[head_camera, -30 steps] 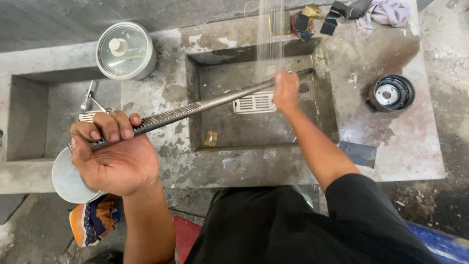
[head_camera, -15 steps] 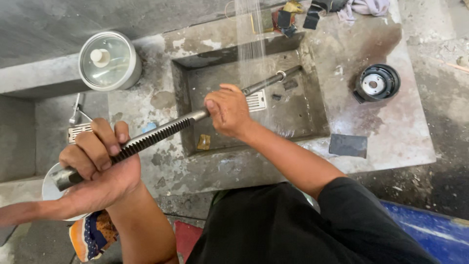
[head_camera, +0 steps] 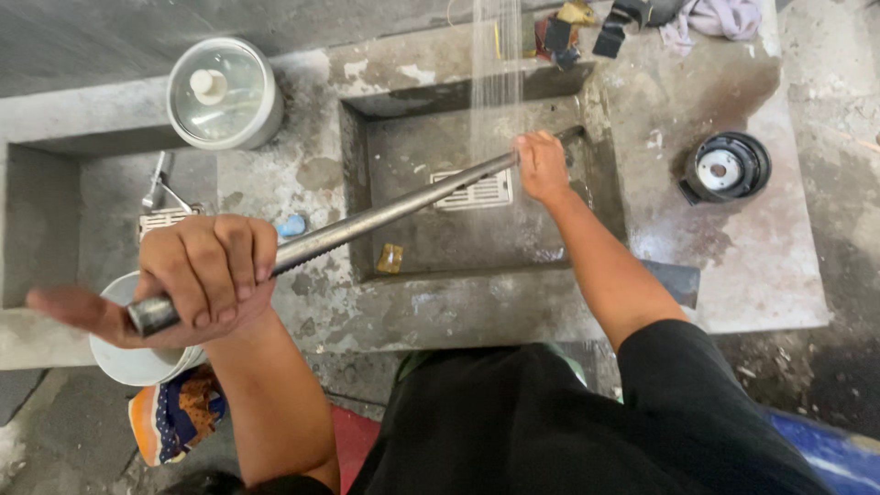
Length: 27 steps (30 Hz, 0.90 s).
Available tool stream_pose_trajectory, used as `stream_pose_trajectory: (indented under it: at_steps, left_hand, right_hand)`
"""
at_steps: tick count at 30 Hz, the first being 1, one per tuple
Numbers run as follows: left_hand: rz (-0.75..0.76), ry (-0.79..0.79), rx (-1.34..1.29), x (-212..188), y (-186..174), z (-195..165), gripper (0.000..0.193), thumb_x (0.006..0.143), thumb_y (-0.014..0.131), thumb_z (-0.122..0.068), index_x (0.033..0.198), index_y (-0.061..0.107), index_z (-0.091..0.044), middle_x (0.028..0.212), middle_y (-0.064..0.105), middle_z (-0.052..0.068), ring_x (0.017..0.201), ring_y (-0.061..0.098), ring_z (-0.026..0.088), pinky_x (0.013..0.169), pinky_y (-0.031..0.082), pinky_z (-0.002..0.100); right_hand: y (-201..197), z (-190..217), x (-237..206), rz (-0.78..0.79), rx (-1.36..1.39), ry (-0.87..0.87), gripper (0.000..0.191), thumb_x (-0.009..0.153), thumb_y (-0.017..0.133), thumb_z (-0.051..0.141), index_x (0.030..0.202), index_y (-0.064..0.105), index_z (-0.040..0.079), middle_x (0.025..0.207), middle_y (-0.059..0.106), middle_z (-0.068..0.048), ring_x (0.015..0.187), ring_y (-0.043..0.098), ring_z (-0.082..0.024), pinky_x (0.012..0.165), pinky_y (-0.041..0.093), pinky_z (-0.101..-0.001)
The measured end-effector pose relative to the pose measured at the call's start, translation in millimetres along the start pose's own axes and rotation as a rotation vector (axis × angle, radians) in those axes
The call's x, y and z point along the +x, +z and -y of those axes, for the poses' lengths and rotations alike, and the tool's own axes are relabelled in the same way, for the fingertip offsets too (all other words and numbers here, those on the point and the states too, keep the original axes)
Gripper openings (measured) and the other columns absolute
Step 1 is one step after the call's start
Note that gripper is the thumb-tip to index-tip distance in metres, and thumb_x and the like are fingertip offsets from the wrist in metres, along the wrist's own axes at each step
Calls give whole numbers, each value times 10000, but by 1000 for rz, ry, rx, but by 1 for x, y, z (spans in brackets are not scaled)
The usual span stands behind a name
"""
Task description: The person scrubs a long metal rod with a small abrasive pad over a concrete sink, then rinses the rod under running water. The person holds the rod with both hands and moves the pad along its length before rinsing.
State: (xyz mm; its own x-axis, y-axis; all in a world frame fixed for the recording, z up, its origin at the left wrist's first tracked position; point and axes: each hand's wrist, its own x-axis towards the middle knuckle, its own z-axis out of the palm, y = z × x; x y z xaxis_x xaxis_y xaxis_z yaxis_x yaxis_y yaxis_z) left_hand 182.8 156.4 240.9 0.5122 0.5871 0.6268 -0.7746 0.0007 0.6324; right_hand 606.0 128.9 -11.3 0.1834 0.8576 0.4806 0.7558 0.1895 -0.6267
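Observation:
A long grey metal rod (head_camera: 385,214) slants from lower left to upper right over a concrete sink basin (head_camera: 605,183). My left hand (head_camera: 197,280) grips its near end, thumb stretched out to the left. Farther along, my right hand (head_camera: 541,165) is closed around the rod's far part, right under a stream of water (head_camera: 496,73) falling into the basin. A slotted drain grate (head_camera: 486,194) lies on the basin floor beneath the rod.
A lidded white pot (head_camera: 223,92) stands on the concrete ledge at upper left. A white bucket (head_camera: 137,362) sits below my left hand, with a patterned cloth (head_camera: 174,417) under it. A black round part (head_camera: 727,168) rests on the right counter. Rags (head_camera: 642,18) lie at the back edge.
My right hand has slid back up the rod toward its far end, under the water. My left hand stays on the near end.

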Motion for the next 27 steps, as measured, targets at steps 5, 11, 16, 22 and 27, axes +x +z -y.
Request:
stream_pose_trajectory:
  at_steps: [5, 11, 16, 22, 27]
  left_hand:
    - [-244, 7, 56, 2, 5, -2, 896, 887, 214, -851, 469, 519, -120, 411, 485, 15, 393, 347, 167, 529, 336, 303]
    - [244, -31, -16, 29, -8, -2, 796, 866, 346, -834, 483, 574, -174, 418, 514, -30, 367, 411, 134, 449, 378, 325]
    - [626, -126, -54, 37, -10, -7, 747, 880, 478, -802, 510, 639, -173, 448, 613, -38, 396, 503, 129, 456, 359, 332]
    - [360, -86, -29, 11, -12, -11, 791, 869, 438, -819, 506, 678, -158, 442, 629, -25, 395, 490, 137, 452, 352, 332]
    - [-504, 106, -31, -7, 11, -7, 802, 956, 340, -791, 569, 541, -118, 534, 556, 49, 489, 418, 189, 551, 305, 361]
  right_hand:
    - [27, 69, 16, 50, 110, -9, 461, 1052, 395, 292, 717, 596, 47, 753, 620, -188, 785, 580, -426, 777, 411, -539]
    - [-7, 215, 28, 87, 253, -160, 488, 1093, 291, 332, 738, 539, 106, 675, 523, -112, 694, 529, -347, 726, 392, -478]
    - [-15, 212, 14, 6, 306, -263, 487, 1114, 259, 355, 801, 556, 130, 725, 558, -78, 741, 553, -304, 800, 423, -464]
    - [-1, 60, 6, 24, 65, -20, 523, 1097, 276, 331, 818, 654, 101, 780, 604, -135, 849, 565, -364, 889, 384, -526]
    - [2, -3, -4, -51, -157, 37, 420, 1118, 368, 265, 969, 701, 57, 971, 698, -141, 1043, 614, -352, 1051, 330, -555]
